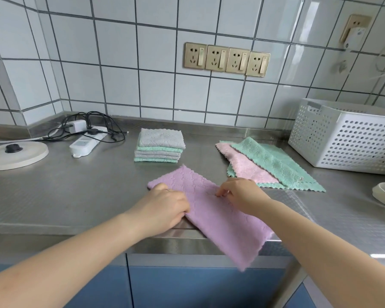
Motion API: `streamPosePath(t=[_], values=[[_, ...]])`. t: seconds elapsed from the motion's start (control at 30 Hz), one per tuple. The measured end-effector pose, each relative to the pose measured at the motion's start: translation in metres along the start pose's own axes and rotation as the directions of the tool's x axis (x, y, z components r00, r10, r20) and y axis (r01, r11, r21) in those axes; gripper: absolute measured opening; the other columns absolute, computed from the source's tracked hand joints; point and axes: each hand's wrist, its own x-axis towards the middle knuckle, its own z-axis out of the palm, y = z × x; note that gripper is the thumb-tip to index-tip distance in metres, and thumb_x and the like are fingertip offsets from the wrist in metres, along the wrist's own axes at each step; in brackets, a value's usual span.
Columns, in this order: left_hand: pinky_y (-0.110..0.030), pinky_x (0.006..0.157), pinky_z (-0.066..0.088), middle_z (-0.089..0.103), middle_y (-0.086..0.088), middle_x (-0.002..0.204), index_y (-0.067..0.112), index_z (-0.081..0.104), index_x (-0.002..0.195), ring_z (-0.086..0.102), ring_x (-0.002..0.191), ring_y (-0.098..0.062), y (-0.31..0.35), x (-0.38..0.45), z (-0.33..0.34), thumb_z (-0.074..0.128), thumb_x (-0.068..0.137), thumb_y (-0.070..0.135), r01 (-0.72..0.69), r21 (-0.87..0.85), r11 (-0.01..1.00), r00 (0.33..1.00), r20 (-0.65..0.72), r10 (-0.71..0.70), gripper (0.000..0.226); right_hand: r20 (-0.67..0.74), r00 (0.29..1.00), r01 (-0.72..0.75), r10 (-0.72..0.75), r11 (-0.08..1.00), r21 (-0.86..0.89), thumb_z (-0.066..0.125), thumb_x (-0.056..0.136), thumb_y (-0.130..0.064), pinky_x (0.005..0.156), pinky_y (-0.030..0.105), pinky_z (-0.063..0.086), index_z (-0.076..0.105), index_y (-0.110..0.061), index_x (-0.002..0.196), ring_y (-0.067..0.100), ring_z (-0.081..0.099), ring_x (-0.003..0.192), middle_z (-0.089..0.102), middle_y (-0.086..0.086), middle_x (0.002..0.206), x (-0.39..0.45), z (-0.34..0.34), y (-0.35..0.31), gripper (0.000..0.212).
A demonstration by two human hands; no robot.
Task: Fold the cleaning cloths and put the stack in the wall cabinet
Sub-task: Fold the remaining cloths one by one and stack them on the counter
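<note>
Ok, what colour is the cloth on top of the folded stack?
Grey; the top cloth shows best in the head view.

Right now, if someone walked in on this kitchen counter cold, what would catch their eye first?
Most likely the purple cloth at the counter's front edge, one corner hanging over it, with the left hand and right hand both pinching it. Behind it sits a neat stack of folded cloths, grey and green. To the right, unfolded pink and green cloths lie overlapped beside a white perforated basket.

Both forearms are bare to the frame's edge, with no sleeves showing. A thin ring sits on the left hand.
</note>
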Motion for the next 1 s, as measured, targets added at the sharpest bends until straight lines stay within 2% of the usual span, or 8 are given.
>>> streamPosePath(t=[0.27,0.37,0.43,0.53,0.67,0.73,0.87,1.0], values=[[-0.027,0.066,0.051,0.068,0.016,0.075,0.030,0.067,0.075,0.066,0.065,-0.009,-0.037,-0.009,-0.004,0.074,0.064,0.020,0.070,-0.006,0.998,0.997,0.012,-0.070,0.016,0.250,0.963,-0.195,0.096,0.891,0.411,0.046,0.080,0.000,0.089,0.027,0.053,0.075,-0.021,0.091,0.014,0.068,0.093,0.073,-0.006,0.092,-0.020,-0.013,-0.021,0.038],[-0.029,0.073,0.053,0.069,0.013,0.084,0.028,0.069,0.083,0.067,0.074,-0.012,-0.042,-0.008,-0.003,0.055,0.075,0.024,0.085,-0.020,0.996,0.996,0.002,-0.085,0.016,0.216,0.976,-0.105,0.035,0.941,0.321,0.048,0.084,-0.004,0.092,0.027,0.050,0.073,-0.026,0.100,0.011,0.065,0.094,0.069,-0.012,0.097,-0.029,-0.017,-0.021,0.037],[-0.033,0.093,0.048,0.068,0.012,0.104,0.028,0.068,0.099,0.064,0.095,-0.011,-0.044,-0.013,-0.002,0.038,0.082,0.031,0.088,-0.073,0.993,0.996,0.033,-0.086,0.035,0.119,0.991,0.044,-0.066,0.983,0.178,0.054,0.089,-0.013,0.096,0.028,0.045,0.067,-0.033,0.113,0.010,0.057,0.100,0.058,-0.012,0.107,-0.038,-0.019,-0.014,0.034],[-0.026,0.117,0.013,0.036,0.017,0.145,0.028,0.046,0.136,0.031,0.133,0.005,-0.041,-0.029,-0.007,0.024,0.080,0.039,0.023,-0.178,0.984,0.988,0.157,0.005,0.061,0.125,0.976,0.163,-0.178,0.979,0.125,0.059,0.087,-0.032,0.112,0.028,0.027,0.045,-0.042,0.134,0.008,0.034,0.133,0.034,-0.009,0.145,-0.059,-0.015,0.003,0.050],[-0.023,0.115,-0.013,-0.009,0.020,0.151,0.035,0.011,0.147,-0.013,0.140,0.008,-0.028,-0.051,-0.012,0.029,0.078,0.047,-0.024,-0.198,0.980,0.921,0.376,0.099,0.073,0.236,0.930,0.308,-0.281,0.948,-0.085,0.053,0.080,-0.045,0.117,0.032,-0.006,0.002,-0.050,0.144,0.000,-0.012,0.142,-0.010,-0.019,0.154,-0.079,0.004,0.013,0.082],[-0.030,0.115,-0.013,-0.011,0.015,0.153,0.039,0.008,0.147,-0.013,0.141,0.004,-0.023,-0.057,-0.009,0.039,0.079,0.045,-0.029,-0.134,0.990,0.919,0.386,0.080,0.075,0.113,0.918,0.395,-0.380,0.899,-0.188,0.049,0.079,-0.049,0.116,0.036,-0.001,0.000,-0.048,0.145,0.005,-0.003,0.145,-0.001,-0.014,0.157,-0.082,0.016,0.010,0.082],[-0.048,0.110,0.018,0.043,0.005,0.144,0.035,0.036,0.138,0.039,0.134,-0.008,-0.021,-0.053,0.001,0.048,0.070,0.039,-0.140,0.054,0.989,0.976,0.175,0.129,0.069,-0.120,0.858,0.482,-0.499,0.864,-0.146,0.048,0.083,-0.041,0.112,0.042,0.021,0.038,-0.034,0.140,0.011,0.037,0.136,0.045,-0.007,0.143,-0.076,0.030,0.002,0.058],[-0.029,0.118,0.009,0.051,0.021,0.132,0.039,0.043,0.134,0.030,0.131,0.010,-0.019,-0.043,0.001,0.045,0.077,0.026,0.036,-0.379,0.925,0.996,0.086,-0.004,0.058,-0.211,0.884,0.456,-0.418,0.872,0.181,0.049,0.084,-0.022,0.107,0.029,0.036,0.063,-0.030,0.117,0.003,0.051,0.121,0.061,-0.010,0.122,-0.071,0.029,-0.002,0.037]])
